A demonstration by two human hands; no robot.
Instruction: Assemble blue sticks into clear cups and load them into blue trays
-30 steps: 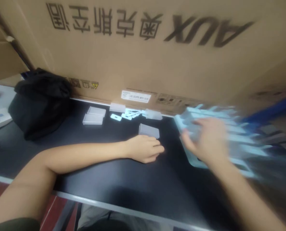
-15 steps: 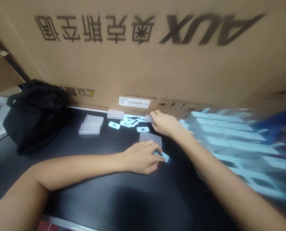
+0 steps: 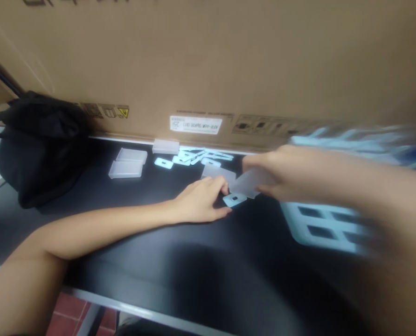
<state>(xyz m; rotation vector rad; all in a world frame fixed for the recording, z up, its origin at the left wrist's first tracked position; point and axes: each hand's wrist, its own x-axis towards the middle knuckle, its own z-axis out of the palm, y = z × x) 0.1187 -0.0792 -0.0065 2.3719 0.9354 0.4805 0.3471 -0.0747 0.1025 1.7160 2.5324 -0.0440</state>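
Observation:
My left hand point(image 3: 201, 199) rests low over the black tabletop, its thumb and index finger at the near edges of a small light-blue plate point(image 3: 240, 199) with a dark hole in it. Coming in from the right, my right hand point(image 3: 269, 170) grips a translucent plastic case point(image 3: 250, 181) between thumb and fingers. The case is tilted and blurred, just above and beside the plate. Behind my left fingers lies another translucent case point(image 3: 218, 172). Several light-blue plates point(image 3: 189, 158) are heaped farther back.
More translucent cases point(image 3: 126, 169) lie to the left, and one case point(image 3: 166, 146) stands by the large carton point(image 3: 194, 70). A black bag point(image 3: 40, 149) sits at the left. On the right are light-blue trays point(image 3: 320, 224), partly behind my arm. The table's metal edge point(image 3: 124, 305) runs along the front.
My right hand has come back from the heap toward my left hand, carrying the translucent case. My left thumb and finger have spread around the light-blue plate. The camera view has tipped downward.

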